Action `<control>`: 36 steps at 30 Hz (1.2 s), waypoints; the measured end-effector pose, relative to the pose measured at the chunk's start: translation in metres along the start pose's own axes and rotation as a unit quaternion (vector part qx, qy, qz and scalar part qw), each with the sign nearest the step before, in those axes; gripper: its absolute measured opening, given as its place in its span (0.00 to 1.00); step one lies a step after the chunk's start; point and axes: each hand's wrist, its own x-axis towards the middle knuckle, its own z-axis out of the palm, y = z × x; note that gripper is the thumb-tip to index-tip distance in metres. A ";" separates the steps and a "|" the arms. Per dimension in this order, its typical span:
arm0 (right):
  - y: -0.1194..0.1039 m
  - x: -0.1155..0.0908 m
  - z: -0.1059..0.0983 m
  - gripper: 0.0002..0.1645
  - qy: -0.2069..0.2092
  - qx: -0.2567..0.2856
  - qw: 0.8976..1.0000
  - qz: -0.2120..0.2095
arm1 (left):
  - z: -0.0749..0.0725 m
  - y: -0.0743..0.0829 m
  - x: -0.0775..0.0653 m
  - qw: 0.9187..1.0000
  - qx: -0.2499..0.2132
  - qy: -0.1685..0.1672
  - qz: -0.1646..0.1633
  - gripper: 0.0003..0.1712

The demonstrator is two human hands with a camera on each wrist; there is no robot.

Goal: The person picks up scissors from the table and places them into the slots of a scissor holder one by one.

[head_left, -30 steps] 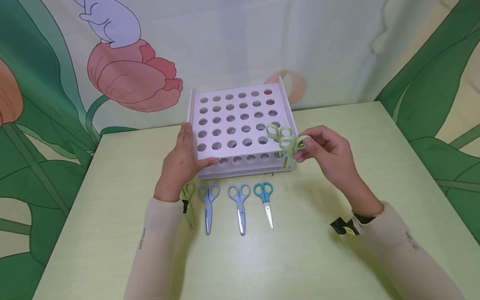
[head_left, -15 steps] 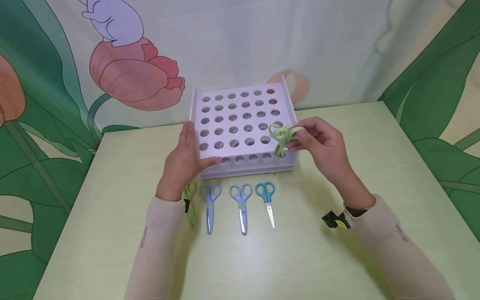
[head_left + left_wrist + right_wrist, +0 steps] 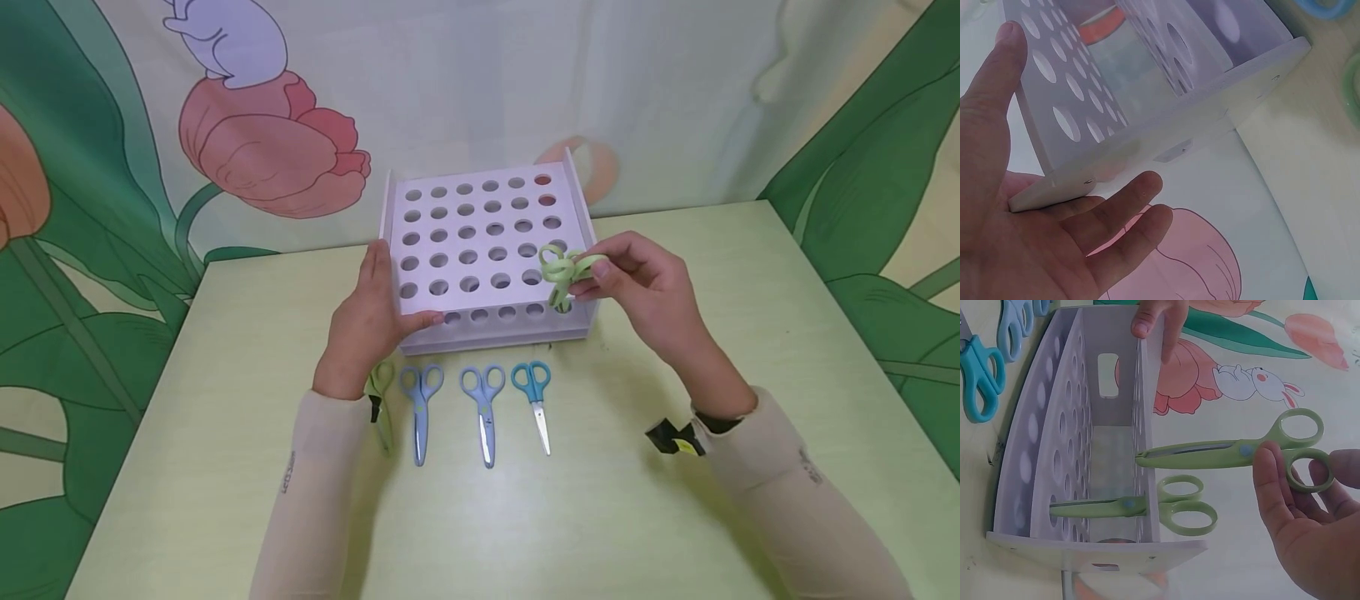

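A pale lilac rack (image 3: 453, 273) with rows of round holes stands at the back of the table. My left hand (image 3: 363, 321) holds its left front corner, thumb over the front edge and fingers outside the side panel. My right hand (image 3: 641, 279) pinches green scissors (image 3: 1200, 453) by one handle loop. Their blade tip overlaps the holed top panel in the right wrist view; I cannot tell whether it is in a hole. Nearer the rack's right side, a second pair of green scissors (image 3: 1188, 515) hangs through the holes, loops above the panel.
In front of the rack lie two blue-violet scissors, the left blue-violet pair (image 3: 420, 417) and the right blue-violet pair (image 3: 486, 417), plus teal scissors (image 3: 532, 387). Another green pair (image 3: 384, 379) lies partly behind my left wrist. A printed curtain (image 3: 465, 75) hangs behind the table.
My right hand has moved left and slightly away from me, bringing the held green scissors over the rack's right front corner. My left hand stays on the rack.
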 end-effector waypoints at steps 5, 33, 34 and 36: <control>-0.006 0.001 0.001 0.08 -0.003 -0.001 1.000 -0.013 | 0.000 -0.001 -0.001 1.000 -0.003 0.006 0.006 0.75; 0.010 0.023 0.023 0.10 -0.015 0.012 1.000 -0.020 | 0.001 -0.001 0.001 1.000 -0.001 0.013 0.006 0.74; 0.011 0.024 0.025 0.10 -0.017 0.012 1.000 -0.020 | 0.001 -0.001 0.001 1.000 0.000 0.013 0.006 0.74; 0.012 0.027 0.028 0.10 -0.020 0.014 0.999 -0.023 | 0.001 -0.001 0.001 1.000 0.001 0.012 0.006 0.75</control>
